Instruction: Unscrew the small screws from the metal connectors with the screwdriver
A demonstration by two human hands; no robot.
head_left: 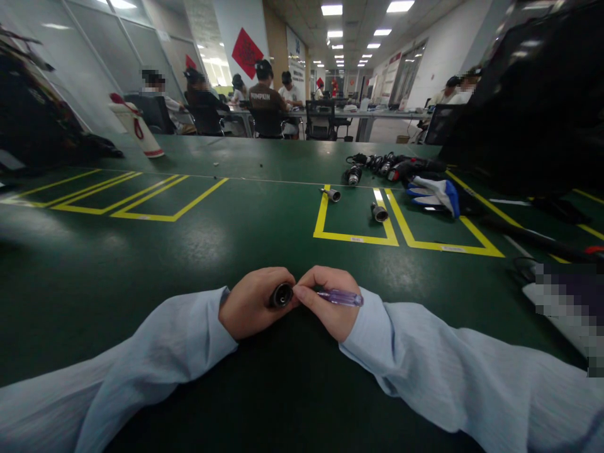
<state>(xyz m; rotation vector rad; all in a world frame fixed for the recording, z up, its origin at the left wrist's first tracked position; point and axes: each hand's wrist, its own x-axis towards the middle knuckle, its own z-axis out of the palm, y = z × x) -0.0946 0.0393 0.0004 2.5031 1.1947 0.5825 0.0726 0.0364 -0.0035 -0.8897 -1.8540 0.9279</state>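
Observation:
My left hand (255, 302) is wrapped round a dark cylindrical metal connector (282, 294), its open round end facing me. Across from it, my right hand (330, 302) is closed on a screwdriver with a clear purple handle (342, 297); the handle points right, toward my wrist. The fingertips of both hands meet beside the connector's rim. Where the screwdriver's tip lies, I cannot make out. Beyond my hands, a smaller metal connector (333, 195) and a wider one (379, 212) lie on their sides in a yellow-taped box.
Blue-and-white gloves (436, 194) lie at the right, near black-and-red cabled tools (410, 168). A white cylindrical container (136, 129) leans in view at the far left. Yellow tape outlines mark the green table (202, 251). People sit at desks farther back.

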